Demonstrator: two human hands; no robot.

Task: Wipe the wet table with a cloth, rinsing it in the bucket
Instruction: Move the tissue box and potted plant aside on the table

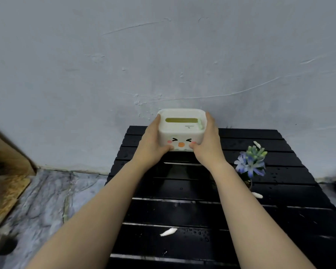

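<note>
A black slatted table [279,191] stands against the wall, with water drops scattered over its slats. At its far edge is a white tissue box [180,131] with a cartoon face on the front and a slot in its lid. My left hand [153,142] grips the box's left side and my right hand [208,140] grips its right side, thumbs on the front face. Whether the box rests on the table or is lifted off it, I cannot tell. No cloth and no bucket are in view.
A small pot of blue and green flowers [250,162] stands on the table's right part. White scraps lie on the slats, one near the front [168,232] and one right of the pot [257,195]. A wooden board [6,171] leans at the left over the marbled floor [47,200].
</note>
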